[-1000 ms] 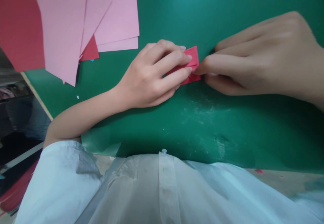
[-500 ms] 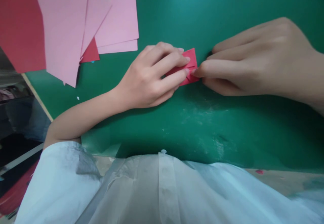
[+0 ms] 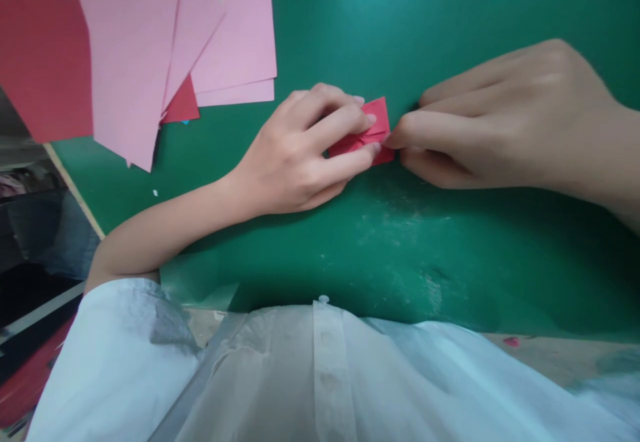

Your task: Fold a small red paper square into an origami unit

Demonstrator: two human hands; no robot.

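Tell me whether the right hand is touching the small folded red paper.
Touching: the head view shows the right hand's fingertips pressed on the folded red paper's edge.

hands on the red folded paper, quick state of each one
Left hand: fingers curled down, pressing the small folded red paper onto the green mat.
Right hand: fingertips pinched shut on the paper's right edge.

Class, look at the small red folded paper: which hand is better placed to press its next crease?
Probably the right hand: its fingertips meet the red paper at its free edge, while the left hand lies across it, pinning it to the green mat.
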